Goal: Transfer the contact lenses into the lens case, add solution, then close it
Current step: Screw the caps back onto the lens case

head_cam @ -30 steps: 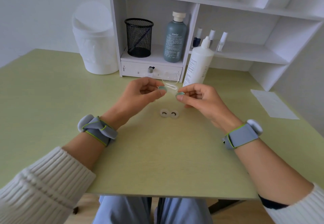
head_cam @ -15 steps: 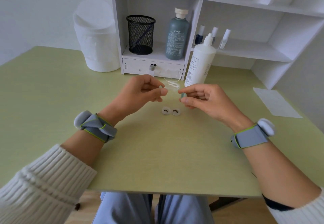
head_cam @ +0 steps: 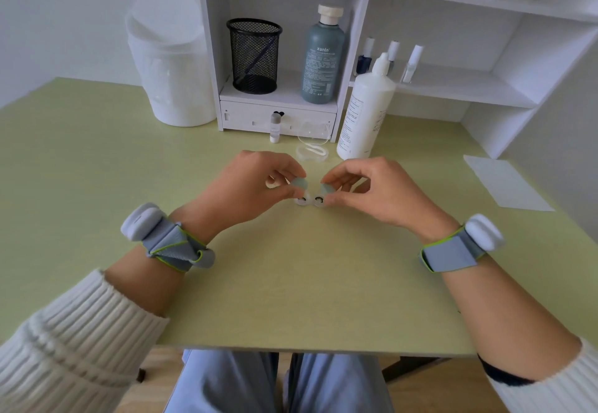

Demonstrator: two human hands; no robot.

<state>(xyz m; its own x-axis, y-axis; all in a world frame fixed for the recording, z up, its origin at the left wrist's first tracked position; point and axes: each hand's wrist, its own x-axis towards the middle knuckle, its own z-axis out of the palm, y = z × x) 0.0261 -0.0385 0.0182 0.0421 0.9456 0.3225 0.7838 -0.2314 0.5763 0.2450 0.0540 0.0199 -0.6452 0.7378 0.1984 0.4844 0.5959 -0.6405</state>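
Your left hand (head_cam: 255,186) pinched a teal cap (head_cam: 299,183) between thumb and fingers; your right hand (head_cam: 372,189) pinched the second cap (head_cam: 327,190) likewise. Both caps sat just above the lens case (head_cam: 310,201), which lay open on the surface (head_cam: 291,267) with its outer edges partly covered by your fingertips. Behind it lay a clear blister tray (head_cam: 312,153). Farther back stood a small vial (head_cam: 275,128) and the solution bottle (head_cam: 365,112).
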